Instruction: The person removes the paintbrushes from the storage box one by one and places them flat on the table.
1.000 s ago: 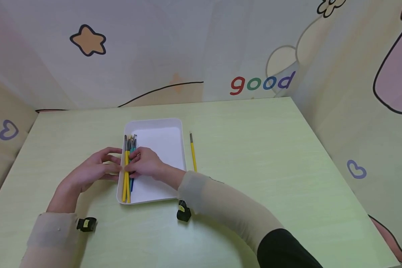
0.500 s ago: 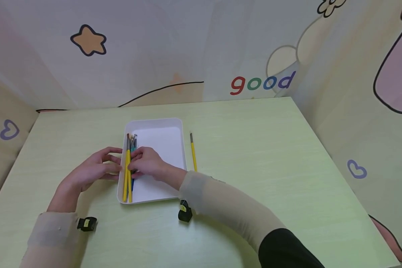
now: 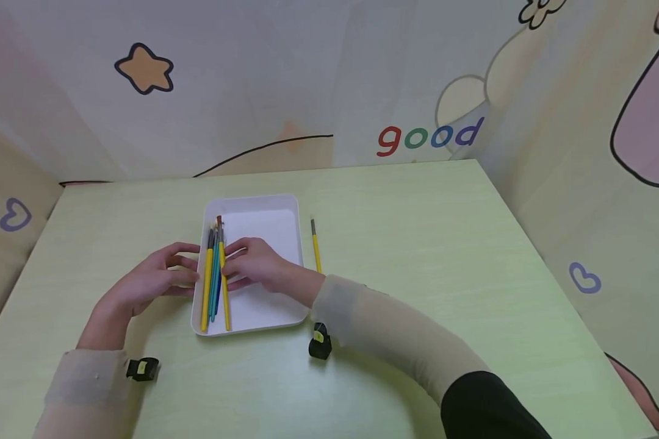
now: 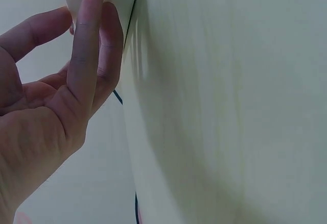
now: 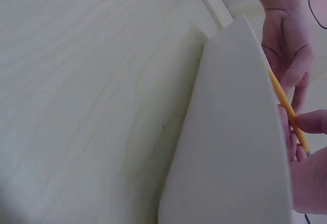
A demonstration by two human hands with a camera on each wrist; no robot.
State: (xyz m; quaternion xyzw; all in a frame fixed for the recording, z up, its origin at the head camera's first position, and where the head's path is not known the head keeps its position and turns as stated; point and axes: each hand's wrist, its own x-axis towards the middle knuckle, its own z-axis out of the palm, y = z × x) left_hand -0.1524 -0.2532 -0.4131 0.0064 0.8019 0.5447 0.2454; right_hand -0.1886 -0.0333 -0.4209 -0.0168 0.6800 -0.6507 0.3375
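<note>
Fingers of the right hand (image 3: pixel 257 263) pinch a yellow brush (image 3: pixel 226 305); the left hand (image 3: pixel 152 279) rests loosely spread fingers against the white tray (image 3: pixel 271 225), apparently bracing it.

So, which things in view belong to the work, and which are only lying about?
Likely in the work:
white tray
yellow paintbrush in the right grip
teal and blue paintbrushes
leftmost yellow paintbrush

Seemingly lying about:
lone yellow paintbrush outside the tray

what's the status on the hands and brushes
Left hand touching tray. Right hand pinching yellow brush. Other brushes in tray. Loose brush outside, partly behind right sleeve.
</note>
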